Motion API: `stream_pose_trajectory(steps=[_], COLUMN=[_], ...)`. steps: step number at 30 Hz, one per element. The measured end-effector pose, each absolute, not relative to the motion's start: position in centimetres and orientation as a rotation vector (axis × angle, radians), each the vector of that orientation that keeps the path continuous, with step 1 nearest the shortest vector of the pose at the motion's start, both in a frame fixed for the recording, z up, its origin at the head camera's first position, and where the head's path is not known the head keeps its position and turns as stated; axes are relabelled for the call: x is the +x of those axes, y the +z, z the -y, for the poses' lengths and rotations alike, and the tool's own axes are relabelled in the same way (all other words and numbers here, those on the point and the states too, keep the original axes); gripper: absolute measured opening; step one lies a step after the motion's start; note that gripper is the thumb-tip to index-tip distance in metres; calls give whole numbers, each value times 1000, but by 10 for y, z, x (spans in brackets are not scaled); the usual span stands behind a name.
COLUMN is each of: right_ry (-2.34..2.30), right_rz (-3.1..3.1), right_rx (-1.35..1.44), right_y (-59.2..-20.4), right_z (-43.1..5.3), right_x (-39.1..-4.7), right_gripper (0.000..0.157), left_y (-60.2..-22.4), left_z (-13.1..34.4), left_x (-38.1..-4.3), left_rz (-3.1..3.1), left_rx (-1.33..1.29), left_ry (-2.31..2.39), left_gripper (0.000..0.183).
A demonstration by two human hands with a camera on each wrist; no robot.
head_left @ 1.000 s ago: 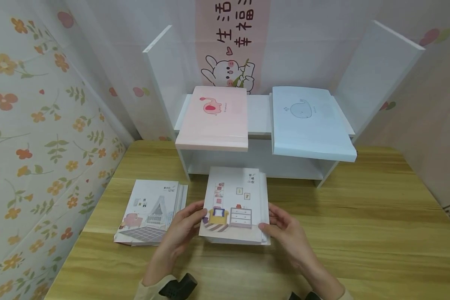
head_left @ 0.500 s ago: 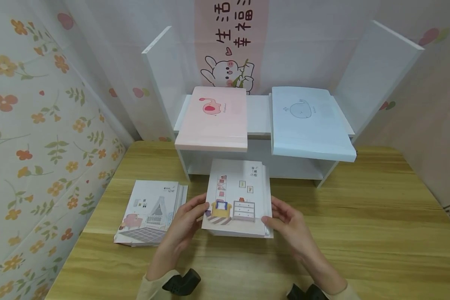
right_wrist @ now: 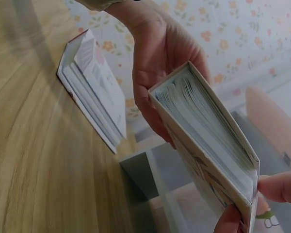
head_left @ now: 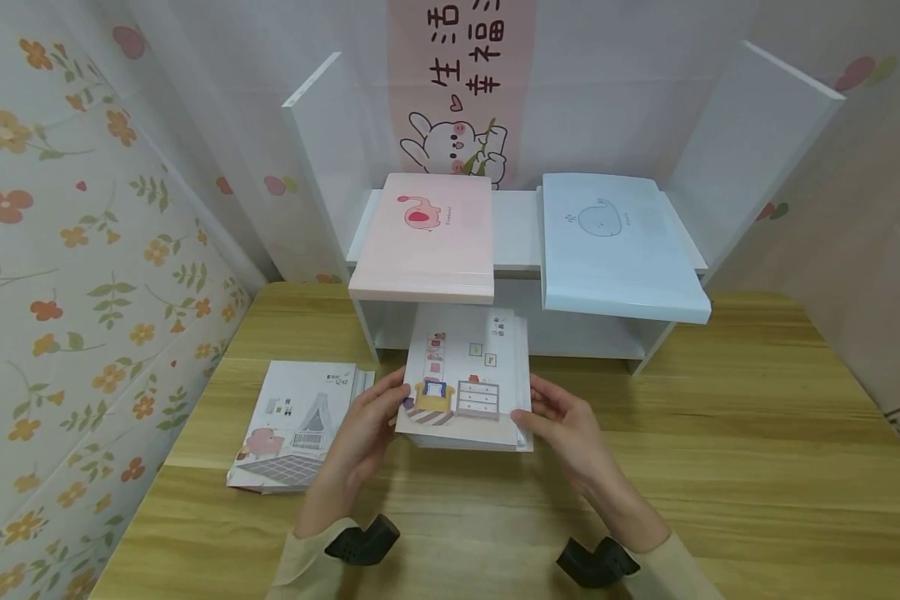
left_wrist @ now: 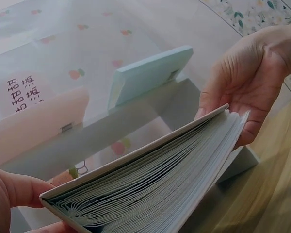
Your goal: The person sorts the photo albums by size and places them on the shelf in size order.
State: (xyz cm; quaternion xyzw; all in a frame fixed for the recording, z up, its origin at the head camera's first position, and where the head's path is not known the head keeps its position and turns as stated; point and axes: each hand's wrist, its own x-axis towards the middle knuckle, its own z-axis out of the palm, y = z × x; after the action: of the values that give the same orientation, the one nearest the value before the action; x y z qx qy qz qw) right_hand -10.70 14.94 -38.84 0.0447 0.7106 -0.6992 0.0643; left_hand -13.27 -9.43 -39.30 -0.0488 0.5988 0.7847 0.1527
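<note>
The left grip (head_left: 367, 429) and right grip (head_left: 573, 421) are closed to a white book's (head_left: 461, 371) thickness, holding its opposite sides between them. Left of the left grip, a second book (head_left: 288, 425) lies on the worktop (head_left: 757, 467). Beyond both grips, a shelf (head_left: 588, 329) bears a pink book (head_left: 435, 250) and a blue book (head_left: 618, 258).

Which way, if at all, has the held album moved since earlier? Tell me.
Yes: in the head view, the held album has moved forward, closer to the white shelf.
</note>
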Motion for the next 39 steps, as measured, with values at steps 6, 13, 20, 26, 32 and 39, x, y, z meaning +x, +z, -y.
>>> stream_pose_trajectory(steps=[6,13,20,26,32,39], right_ry=[-2138,-2155,-2162,-2206,-2285,-2312], right_rz=[-2125,-2107,-2120,-2082,-2057,-2119], right_rx=[153,190,191,211,221,226], right_y=[-394,-400,-406,-411,-414,-420], right_z=[-141,-131,-124,-118,-111,-106], right_x=[-120,-132,-142,-148,-153,-159], right_gripper=[57,59,58,57,59,51], left_y=[-396,-400,-405,-409,-413,-417], left_z=[99,103,106,109,109,110], left_x=[-142,-152,-160,-166,-170,-174], left_rz=[-1660,-1584,-1623,-1633,-1593,-1518], left_rx=[-149,-180,-237,-246,-258,-301], left_ry=[2274,2330,2340,2344,2404,2466], left_gripper=[51,53,53,54,50,49])
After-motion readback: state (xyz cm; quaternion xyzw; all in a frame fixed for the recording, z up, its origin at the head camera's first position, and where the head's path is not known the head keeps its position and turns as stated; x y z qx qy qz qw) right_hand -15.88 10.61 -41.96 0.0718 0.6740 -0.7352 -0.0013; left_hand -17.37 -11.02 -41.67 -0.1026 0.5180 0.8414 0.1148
